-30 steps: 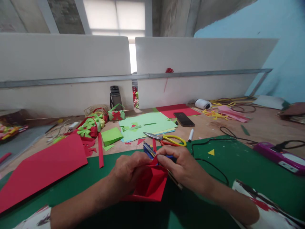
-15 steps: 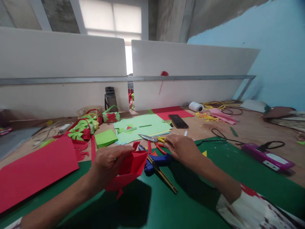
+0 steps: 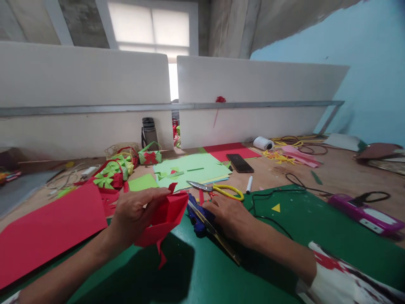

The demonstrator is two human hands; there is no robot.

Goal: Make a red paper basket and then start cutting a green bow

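Red folded-paper box point(image 3: 164, 228) in left hand point(image 3: 133, 211), pinching its wall; apparently touching blue plastic glue gun point(image 3: 198, 229) with right hand point(image 3: 232, 217), grip impossible to tell. Might crumple if squeezed too hard, or snag on slim gold-and-black tool point(image 3: 223, 243) just beside right hand.

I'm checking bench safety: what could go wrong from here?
The right hand is at the blue tool, so the cutter-like tool crossing it might get knocked. The scissors just beyond might nick that hand. Gripped in the left hand, the folded red paper box could crease.
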